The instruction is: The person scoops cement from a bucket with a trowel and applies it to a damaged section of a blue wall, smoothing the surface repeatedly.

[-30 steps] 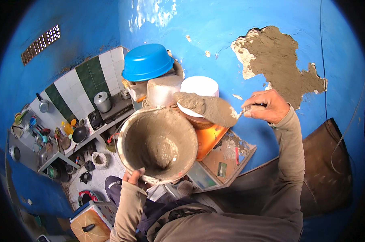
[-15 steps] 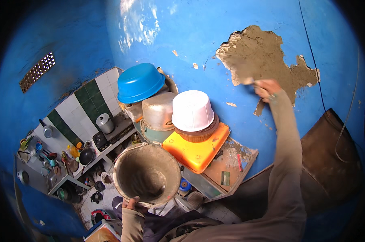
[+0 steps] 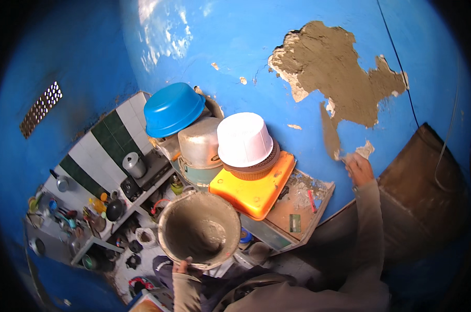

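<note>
My left hand grips the near rim of a mortar-crusted bucket, which is tipped so its inside shows. Wet grey-brown mortar coats the bottom and walls of the bucket. My right hand is closed round a trowel against the blue wall; its handle is mostly hidden in the fist. The trowel's end meets a narrow brown strip below a large mortared patch. Ragged pale plaster edges this patch on its left side.
An orange tray bearing a white basket lies on a worn cabinet beyond the bucket. A blue basin tops large pots. Left is a cluttered kitchen counter; right, a brown panel leans by a cable.
My right hand has moved down from the patch's lower left edge to the strip beneath it, trowel in hand. The bucket and left hand have shifted slightly right in the view.
</note>
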Available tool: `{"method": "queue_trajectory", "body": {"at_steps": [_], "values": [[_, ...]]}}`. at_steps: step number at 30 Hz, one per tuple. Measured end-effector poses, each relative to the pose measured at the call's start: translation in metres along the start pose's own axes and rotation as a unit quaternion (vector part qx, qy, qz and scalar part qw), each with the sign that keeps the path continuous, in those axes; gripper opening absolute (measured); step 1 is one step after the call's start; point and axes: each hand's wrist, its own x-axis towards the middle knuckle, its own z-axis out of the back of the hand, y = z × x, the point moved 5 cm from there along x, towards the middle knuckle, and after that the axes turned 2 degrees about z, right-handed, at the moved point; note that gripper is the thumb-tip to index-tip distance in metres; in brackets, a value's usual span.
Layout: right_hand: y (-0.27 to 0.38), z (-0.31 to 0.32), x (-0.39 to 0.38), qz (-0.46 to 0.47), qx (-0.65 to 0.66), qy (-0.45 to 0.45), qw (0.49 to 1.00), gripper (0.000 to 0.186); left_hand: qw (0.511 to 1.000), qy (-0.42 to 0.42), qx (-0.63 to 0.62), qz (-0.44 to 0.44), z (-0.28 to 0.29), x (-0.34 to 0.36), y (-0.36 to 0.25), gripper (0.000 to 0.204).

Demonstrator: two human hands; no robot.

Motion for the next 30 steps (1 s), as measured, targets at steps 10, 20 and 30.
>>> {"method": "queue_trajectory", "body": {"at_steps": [10, 20, 30], "values": [[0.040, -0.079, 0.101, 0.087, -0.096, 0.003, 0.992, 0.029, 1.000, -0.007, -0.007, 0.026, 0.036, -0.002, 0.040, 0.029], [0.048, -0.083, 0.170, 0.140, -0.200, -0.077, 0.967, 0.029, 0.997, -0.056, -0.033, 0.045, 0.044, -0.003, 0.056, 0.032], [0.071, -0.067, 0.159, 0.063, -0.058, -0.108, 0.990, 0.029, 0.995, -0.090, -0.018, 0.031, 0.040, -0.016, 0.050, 0.029]]}}
